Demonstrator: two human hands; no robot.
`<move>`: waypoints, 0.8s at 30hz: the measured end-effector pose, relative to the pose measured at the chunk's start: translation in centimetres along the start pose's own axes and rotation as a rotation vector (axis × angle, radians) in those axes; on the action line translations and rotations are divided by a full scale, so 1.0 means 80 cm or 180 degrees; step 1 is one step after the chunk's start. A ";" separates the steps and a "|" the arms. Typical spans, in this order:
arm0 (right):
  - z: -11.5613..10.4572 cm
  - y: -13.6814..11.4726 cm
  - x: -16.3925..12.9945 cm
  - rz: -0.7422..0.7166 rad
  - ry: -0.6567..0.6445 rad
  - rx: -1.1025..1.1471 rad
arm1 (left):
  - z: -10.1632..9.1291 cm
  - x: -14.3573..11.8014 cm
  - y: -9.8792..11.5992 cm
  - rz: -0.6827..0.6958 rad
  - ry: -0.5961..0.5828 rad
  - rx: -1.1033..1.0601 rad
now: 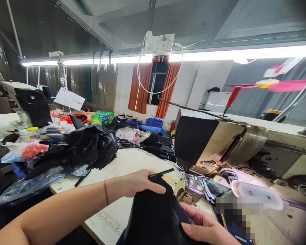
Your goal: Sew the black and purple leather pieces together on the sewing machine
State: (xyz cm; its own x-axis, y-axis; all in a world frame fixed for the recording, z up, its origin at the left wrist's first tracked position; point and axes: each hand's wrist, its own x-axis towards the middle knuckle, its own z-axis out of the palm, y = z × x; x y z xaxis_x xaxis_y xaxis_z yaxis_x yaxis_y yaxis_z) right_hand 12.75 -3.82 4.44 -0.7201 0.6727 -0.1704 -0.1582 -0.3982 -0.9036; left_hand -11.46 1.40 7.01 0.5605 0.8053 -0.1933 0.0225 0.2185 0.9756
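— Black, shiny, floppy fabric piece (pixel 155 214) lay low on the white work surface (pixel 132 160), right in front of the big cream and black sewing machine (pixel 219 143). Why was it held that way?

— Both hands were on it. The left hand (pixel 140 183) lay bent over the top edge, with the fingers closed on the cloth. The right hand (pixel 206 228) lay flat on the lower right side, with the fingers close together, pressing it down. I think the two hands kept the cloth smooth and pointed it at the silver metal foot (pixel 193 185) of the machine, just beside the top edge.

— Did the cloth touch the foot?

— I could not tell. It was very near.

— What was the big dark heap?

— That was a pile of black cut pieces (pixel 89 146), farther back on the left. I think it sat there so the left arm could reach it.

— Were there any boxes or bags?

— Yes. A small green cardboard box (pixel 102 118) stood far back, and it was shut, so what was inside was hidden. A blue plastic basket (pixel 154 122) sat behind it, too far away to see into. A clear plastic bag with red things inside (pixel 25 151) lay at the left side.
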 end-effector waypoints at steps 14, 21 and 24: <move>-0.045 -0.016 -0.013 0.0049 0.0116 -0.0334 | 0.020 0.077 -0.006 -0.0638 -0.0450 -0.0526; -0.088 -0.082 -0.052 0.0505 0.1107 -0.2534 | 0.049 0.143 -0.020 -0.0536 -0.0096 -0.0625; -0.091 -0.098 -0.060 0.0669 0.1327 -0.3738 | 0.055 0.154 -0.011 -0.0314 0.0074 -0.0558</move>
State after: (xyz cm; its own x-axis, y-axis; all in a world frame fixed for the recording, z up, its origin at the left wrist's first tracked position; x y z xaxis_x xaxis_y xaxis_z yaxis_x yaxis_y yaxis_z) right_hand 22.36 0.59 9.47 -0.3574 0.8941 -0.2701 0.7810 0.1274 -0.6115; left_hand -0.91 8.74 4.25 0.5435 0.7872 -0.2915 -0.0693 0.3882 0.9190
